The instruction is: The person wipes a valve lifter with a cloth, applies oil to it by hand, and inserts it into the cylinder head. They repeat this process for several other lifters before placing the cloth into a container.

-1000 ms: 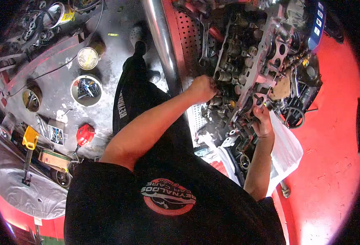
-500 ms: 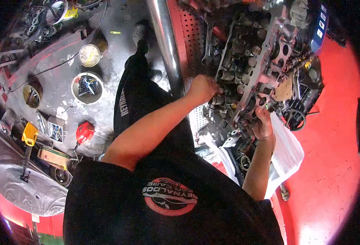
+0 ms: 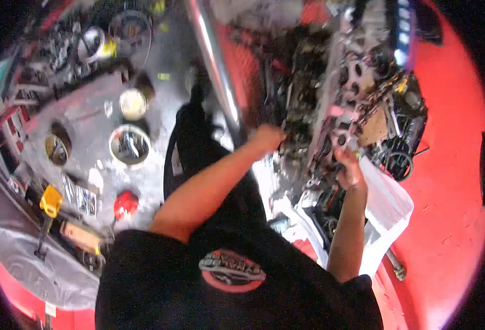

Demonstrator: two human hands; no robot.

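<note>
A metal engine part [image 3: 320, 115], probably a cylinder head, stands tilted among other greasy parts at upper right. My left hand [image 3: 268, 138] is at its left side, fingers curled closed; what they hold is blurred and too small to name. Lower right, my right hand [image 3: 350, 169] grips the engine part near a flange with a round opening [image 3: 342, 136], thumb uppermost and the other fingers partly hidden.
A shiny metal tube [image 3: 216, 60] runs beside a red perforated panel. White sheeting [image 3: 388, 198] lies under my right forearm. On the floor at left are a tub of small parts [image 3: 150, 147], a red object [image 3: 125, 204] and a yellow-topped tool [image 3: 51, 201].
The whole view has shifted and blurred, with the floor items lower and farther right. My left hand appears lower and slightly left; my right hand stays at the engine part.
</note>
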